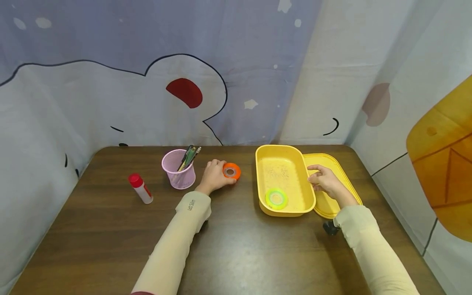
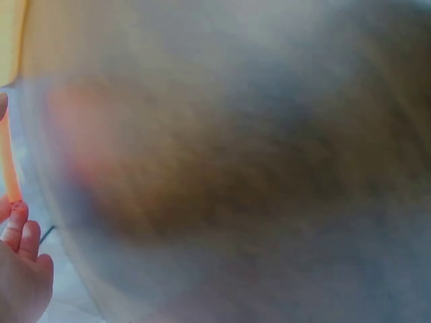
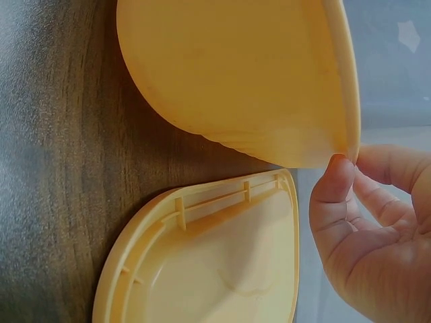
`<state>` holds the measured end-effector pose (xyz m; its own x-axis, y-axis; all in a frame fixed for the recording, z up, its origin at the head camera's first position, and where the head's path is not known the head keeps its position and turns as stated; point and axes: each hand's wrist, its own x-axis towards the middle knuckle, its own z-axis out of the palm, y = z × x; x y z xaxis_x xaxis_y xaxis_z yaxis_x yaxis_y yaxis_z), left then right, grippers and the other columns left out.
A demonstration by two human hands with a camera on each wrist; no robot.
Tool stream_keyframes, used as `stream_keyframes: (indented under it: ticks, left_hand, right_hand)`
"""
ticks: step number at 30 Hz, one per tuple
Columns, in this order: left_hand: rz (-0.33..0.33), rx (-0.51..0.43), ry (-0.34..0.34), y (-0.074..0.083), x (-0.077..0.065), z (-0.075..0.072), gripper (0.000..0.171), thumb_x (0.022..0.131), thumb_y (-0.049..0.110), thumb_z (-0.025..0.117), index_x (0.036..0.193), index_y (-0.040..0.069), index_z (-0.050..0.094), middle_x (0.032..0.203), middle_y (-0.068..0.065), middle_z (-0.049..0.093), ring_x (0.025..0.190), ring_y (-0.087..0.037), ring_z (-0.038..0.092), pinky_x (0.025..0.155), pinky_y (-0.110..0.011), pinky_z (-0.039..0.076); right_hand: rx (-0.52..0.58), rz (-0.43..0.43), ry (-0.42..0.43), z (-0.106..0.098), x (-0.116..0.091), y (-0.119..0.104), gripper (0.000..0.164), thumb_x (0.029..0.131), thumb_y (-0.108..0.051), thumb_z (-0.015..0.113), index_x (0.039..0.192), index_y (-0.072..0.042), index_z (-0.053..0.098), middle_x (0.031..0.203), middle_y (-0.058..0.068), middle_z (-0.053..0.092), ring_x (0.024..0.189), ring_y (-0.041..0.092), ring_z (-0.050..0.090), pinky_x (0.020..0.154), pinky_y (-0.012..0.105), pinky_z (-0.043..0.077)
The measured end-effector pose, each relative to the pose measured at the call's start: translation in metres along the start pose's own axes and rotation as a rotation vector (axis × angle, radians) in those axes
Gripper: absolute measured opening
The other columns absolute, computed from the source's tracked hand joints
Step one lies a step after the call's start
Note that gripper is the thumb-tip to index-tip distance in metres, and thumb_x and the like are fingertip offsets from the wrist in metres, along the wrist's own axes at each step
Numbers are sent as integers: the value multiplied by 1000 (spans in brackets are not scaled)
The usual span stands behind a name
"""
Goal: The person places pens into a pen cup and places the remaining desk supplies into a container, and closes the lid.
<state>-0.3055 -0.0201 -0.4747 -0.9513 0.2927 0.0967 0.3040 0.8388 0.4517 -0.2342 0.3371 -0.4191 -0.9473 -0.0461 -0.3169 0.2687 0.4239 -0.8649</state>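
Note:
My left hand (image 1: 215,176) holds an orange roll of tape (image 1: 231,166) at its side, thumb below and fingers above, near the table's middle. In the left wrist view, the roll (image 2: 9,165) shows edge-on at the left border, between fingertips. My right hand (image 1: 326,182) pinches the right rim of a yellow plastic box (image 1: 285,174). Seen from the right wrist, thumb and finger (image 3: 333,178) meet on that rim. A yellow-green roll of tape (image 1: 276,199) lies inside the box at its near end.
A yellow lid (image 1: 330,205) lies right of the box, partly beneath the right hand. Left of the left hand stands a pink mesh cup (image 1: 180,178) with pencils and other stationery (image 1: 189,157). Farther left is a glue stick (image 1: 141,189) with a red cap. A curtain (image 1: 250,73) hangs behind the table.

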Motion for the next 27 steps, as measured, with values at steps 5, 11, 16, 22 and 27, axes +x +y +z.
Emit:
stream_keyframes:
  ticks: [5,11,16,22,27]
  left_hand:
    - [-5,-93,76,9,6,-6,74,61,44,74,120,6,50,112,-14,48,102,-28,41,88,-39,37]
    - [13,-171,127,23,12,-12,72,60,42,74,118,7,51,109,-11,48,101,-25,39,86,-36,38]
    - [28,-191,114,37,15,-12,72,61,43,74,119,9,51,111,-9,48,101,-23,39,85,-35,40]
    - [56,-209,75,55,16,-13,72,62,45,74,121,10,50,113,-8,47,102,-22,39,85,-35,40]
    - [99,-172,43,69,18,-13,72,63,45,72,122,11,50,113,-7,47,102,-21,39,85,-34,40]
  right_hand:
    - [-1,-2,0,0,1,2,53,87,-5,49,135,1,24,77,-1,48,61,9,45,57,24,46]
    - [1,-3,-6,1,0,0,53,87,-5,48,135,2,24,75,-1,48,61,9,45,56,25,46]
    - [2,-4,-1,1,-1,0,53,87,-5,49,134,2,25,74,-2,48,61,8,45,57,24,46]
    - [6,-7,8,1,-2,-1,52,86,-3,49,132,2,27,72,-2,48,60,8,44,57,24,46]
    - [17,-12,8,1,-2,-1,51,86,-3,48,132,3,27,72,-1,48,60,9,44,57,25,46]
